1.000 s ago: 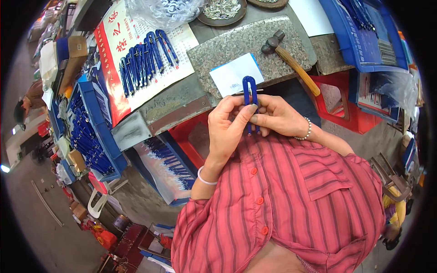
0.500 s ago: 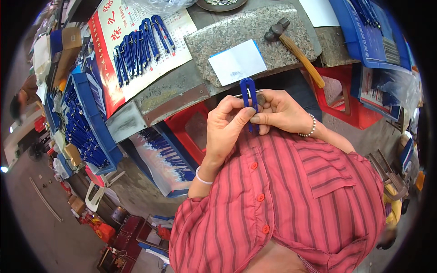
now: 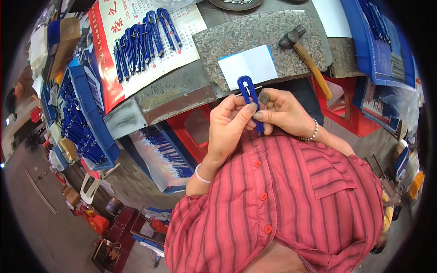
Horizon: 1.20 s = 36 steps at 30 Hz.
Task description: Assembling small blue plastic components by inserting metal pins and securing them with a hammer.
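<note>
In front of my chest, both hands hold a narrow blue U-shaped part [image 3: 246, 84], its rounded end pointing up and away from me. My left hand [image 3: 226, 122] pinches its left side between thumb and fingers. From the other side my right hand [image 3: 287, 113] grips the lower legs, thumb across the front. A thin metal rod [image 3: 258, 88] crosses behind or through the part between my hands; which of the two I cannot tell. Just beyond lies a white paper pad [image 3: 248, 66] with a blue edge, on a speckled stone slab [image 3: 214, 41].
A hammer [image 3: 302, 52] lies on the slab, its wooden handle over the edge. Several similar blue parts [image 3: 141, 43] rest on a printed sheet. Blue bins [image 3: 107, 141] with more stand at left and right. Red stools [image 3: 339, 113] sit beneath the bench edge.
The blue part has turned in my hands: its two legs now lie closer in line and it tilts to the left. The view has shifted slightly, so the bench appears further right.
</note>
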Each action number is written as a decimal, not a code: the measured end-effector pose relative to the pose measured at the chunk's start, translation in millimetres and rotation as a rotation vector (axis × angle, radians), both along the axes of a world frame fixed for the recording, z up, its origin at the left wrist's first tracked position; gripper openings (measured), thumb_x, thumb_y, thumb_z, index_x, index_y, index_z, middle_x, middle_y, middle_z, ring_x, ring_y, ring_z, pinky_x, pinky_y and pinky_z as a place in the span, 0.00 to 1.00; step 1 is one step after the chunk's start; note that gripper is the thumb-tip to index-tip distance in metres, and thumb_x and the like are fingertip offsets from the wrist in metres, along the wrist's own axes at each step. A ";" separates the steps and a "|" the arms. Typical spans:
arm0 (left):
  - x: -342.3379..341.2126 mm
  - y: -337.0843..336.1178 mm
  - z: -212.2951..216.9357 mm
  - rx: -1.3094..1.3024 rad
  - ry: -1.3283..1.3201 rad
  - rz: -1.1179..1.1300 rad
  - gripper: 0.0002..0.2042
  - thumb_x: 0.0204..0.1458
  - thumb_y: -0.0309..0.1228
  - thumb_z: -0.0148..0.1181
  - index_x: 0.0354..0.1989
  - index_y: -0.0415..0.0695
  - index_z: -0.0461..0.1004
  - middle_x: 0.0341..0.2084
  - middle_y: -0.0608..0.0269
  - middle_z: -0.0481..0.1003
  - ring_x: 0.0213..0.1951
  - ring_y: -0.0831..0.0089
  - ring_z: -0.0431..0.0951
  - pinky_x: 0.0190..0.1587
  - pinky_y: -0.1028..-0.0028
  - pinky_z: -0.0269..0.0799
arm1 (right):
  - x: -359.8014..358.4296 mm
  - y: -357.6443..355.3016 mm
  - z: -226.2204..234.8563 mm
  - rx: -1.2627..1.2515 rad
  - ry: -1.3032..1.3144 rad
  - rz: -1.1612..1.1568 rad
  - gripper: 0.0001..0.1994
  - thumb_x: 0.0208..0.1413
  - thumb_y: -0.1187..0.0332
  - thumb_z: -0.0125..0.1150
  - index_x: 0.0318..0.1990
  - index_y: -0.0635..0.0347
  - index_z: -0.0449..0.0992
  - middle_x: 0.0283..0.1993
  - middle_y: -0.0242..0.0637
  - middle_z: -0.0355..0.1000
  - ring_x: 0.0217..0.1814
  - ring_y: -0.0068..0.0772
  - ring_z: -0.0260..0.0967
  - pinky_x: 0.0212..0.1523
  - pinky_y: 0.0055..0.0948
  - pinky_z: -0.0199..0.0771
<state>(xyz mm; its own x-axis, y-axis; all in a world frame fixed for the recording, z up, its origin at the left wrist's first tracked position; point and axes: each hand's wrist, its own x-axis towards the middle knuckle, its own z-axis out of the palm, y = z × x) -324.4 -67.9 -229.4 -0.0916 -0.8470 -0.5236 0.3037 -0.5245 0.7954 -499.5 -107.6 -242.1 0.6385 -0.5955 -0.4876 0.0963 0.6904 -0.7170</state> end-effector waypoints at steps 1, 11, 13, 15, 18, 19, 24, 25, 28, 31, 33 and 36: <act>0.4 -0.7 0.3 0.003 0.001 0.003 0.08 0.56 0.30 0.59 0.37 0.37 0.73 0.26 0.67 0.76 0.24 0.86 0.72 0.27 0.85 0.69 | 1.0 -0.6 -0.2 0.008 0.002 -0.007 0.08 0.57 0.72 0.59 0.31 0.63 0.66 0.24 0.30 0.69 0.21 0.17 0.70 0.20 0.15 0.71; 1.3 -4.5 -4.6 0.040 0.032 -0.028 0.09 0.57 0.32 0.58 0.38 0.37 0.72 0.25 0.67 0.75 0.23 0.87 0.71 0.25 0.86 0.67 | 1.7 1.7 -5.7 0.068 -0.019 -0.038 0.07 0.58 0.70 0.58 0.33 0.62 0.67 0.25 0.30 0.70 0.20 0.16 0.69 0.20 0.15 0.71; -1.8 -6.9 -6.0 0.046 0.015 -0.054 0.10 0.57 0.32 0.58 0.38 0.37 0.72 0.24 0.68 0.75 0.22 0.87 0.70 0.25 0.86 0.67 | -1.2 3.0 -7.3 0.074 -0.008 -0.047 0.07 0.59 0.71 0.58 0.35 0.61 0.66 0.27 0.30 0.70 0.20 0.16 0.69 0.21 0.15 0.70; -7.8 -8.7 -7.5 0.001 -0.051 -0.061 0.09 0.57 0.32 0.58 0.37 0.37 0.73 0.23 0.69 0.74 0.22 0.88 0.70 0.25 0.86 0.66 | -5.5 4.4 -7.8 0.078 0.005 -0.060 0.06 0.59 0.72 0.57 0.36 0.60 0.66 0.29 0.30 0.70 0.21 0.16 0.69 0.21 0.14 0.69; -15.7 -10.2 -8.0 -0.024 -0.078 -0.074 0.09 0.57 0.31 0.58 0.38 0.37 0.73 0.24 0.69 0.74 0.22 0.88 0.69 0.25 0.86 0.66 | -12.5 6.6 -6.6 0.044 0.030 -0.087 0.06 0.59 0.71 0.57 0.38 0.61 0.66 0.29 0.30 0.70 0.22 0.16 0.69 0.22 0.14 0.69; -18.5 -10.6 -8.6 -0.026 -0.073 -0.087 0.09 0.57 0.31 0.58 0.38 0.37 0.73 0.24 0.69 0.74 0.22 0.88 0.69 0.25 0.86 0.66 | -14.6 7.4 -6.3 0.032 0.040 -0.099 0.07 0.59 0.70 0.57 0.36 0.61 0.66 0.28 0.30 0.70 0.21 0.16 0.69 0.22 0.14 0.70; -28.3 -9.9 -11.1 -0.056 -0.096 -0.129 0.09 0.57 0.30 0.58 0.40 0.37 0.74 0.27 0.69 0.75 0.24 0.88 0.70 0.27 0.86 0.66 | -23.6 15.8 -11.1 -0.033 0.052 -0.147 0.07 0.59 0.70 0.57 0.36 0.62 0.66 0.26 0.29 0.69 0.21 0.16 0.68 0.22 0.15 0.70; -30.0 -9.6 -11.0 -0.067 -0.097 -0.124 0.09 0.57 0.30 0.58 0.40 0.37 0.74 0.28 0.69 0.76 0.24 0.88 0.70 0.27 0.86 0.66 | -24.4 17.4 -12.0 -0.043 0.039 -0.155 0.07 0.59 0.71 0.57 0.36 0.62 0.66 0.26 0.30 0.69 0.21 0.16 0.69 0.22 0.15 0.70; -32.8 -9.3 -8.9 -0.069 -0.088 -0.123 0.08 0.57 0.29 0.58 0.40 0.38 0.73 0.30 0.68 0.77 0.25 0.89 0.70 0.27 0.87 0.66 | -26.2 20.7 -13.8 -0.059 0.015 -0.166 0.07 0.58 0.72 0.57 0.36 0.62 0.65 0.26 0.30 0.69 0.22 0.16 0.69 0.22 0.16 0.70; -33.9 -7.0 -10.8 -0.081 -0.090 -0.114 0.07 0.57 0.29 0.58 0.40 0.39 0.73 0.31 0.68 0.77 0.25 0.89 0.69 0.27 0.87 0.65 | -26.6 21.4 -12.6 -0.062 0.003 -0.163 0.07 0.58 0.74 0.57 0.36 0.62 0.64 0.26 0.31 0.69 0.22 0.17 0.69 0.22 0.16 0.71; -35.1 -5.8 -10.8 -0.079 -0.093 -0.103 0.07 0.57 0.29 0.58 0.40 0.39 0.73 0.31 0.68 0.77 0.25 0.89 0.69 0.27 0.87 0.65 | -27.1 21.8 -12.7 -0.062 0.002 -0.158 0.07 0.58 0.74 0.56 0.36 0.62 0.64 0.26 0.32 0.69 0.22 0.17 0.69 0.22 0.16 0.71; -34.9 -3.8 -9.0 -0.085 -0.110 -0.089 0.07 0.57 0.28 0.58 0.39 0.39 0.73 0.31 0.68 0.77 0.26 0.89 0.70 0.28 0.87 0.65 | -26.3 22.2 -13.9 -0.044 -0.022 -0.141 0.06 0.59 0.73 0.57 0.37 0.61 0.65 0.30 0.31 0.69 0.23 0.17 0.69 0.23 0.15 0.70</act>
<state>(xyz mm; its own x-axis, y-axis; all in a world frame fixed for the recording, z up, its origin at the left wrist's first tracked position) -359.3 -71.7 -238.4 -0.1143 -0.8796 -0.4618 0.1674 -0.4752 0.8638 -525.8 -85.4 -256.0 0.5574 -0.7005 -0.4458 0.2057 0.6367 -0.7432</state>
